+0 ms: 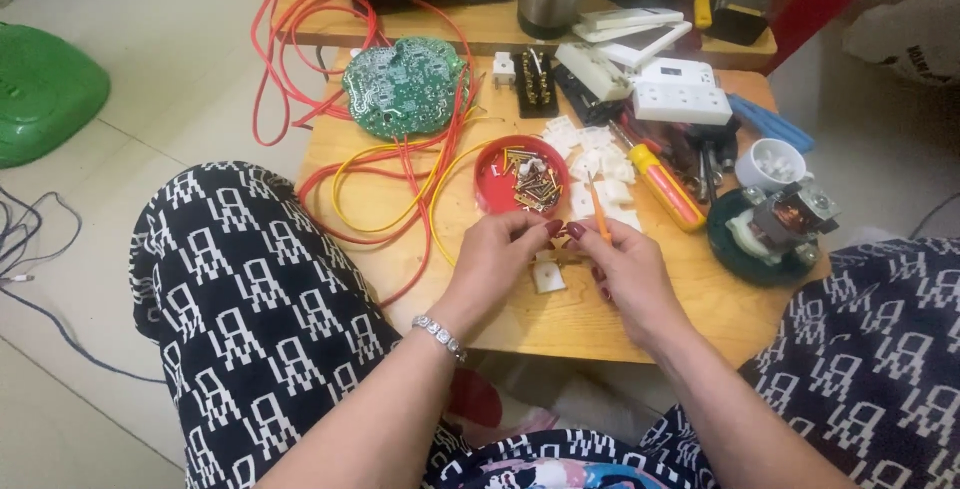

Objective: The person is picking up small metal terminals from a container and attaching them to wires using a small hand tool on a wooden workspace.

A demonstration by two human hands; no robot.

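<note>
Near the surface's (600,324) front edge, the left hand (500,254) and right hand (625,274) pinch a small white part (549,271) together, the right also gripping a thin orange screwdriver (598,214), with a red screw dish (520,176) just beyond and wires (400,174) crowding the left.

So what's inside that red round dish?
The red dish holds a loose heap of small brass-coloured screws. Whatever lies beneath the heap is covered. Its near rim sits just beyond the left hand.

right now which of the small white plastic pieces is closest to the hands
The white piece lying alone on the wooden table, directly under the left hand and right hand; the rest sit piled beside the red dish.
</note>
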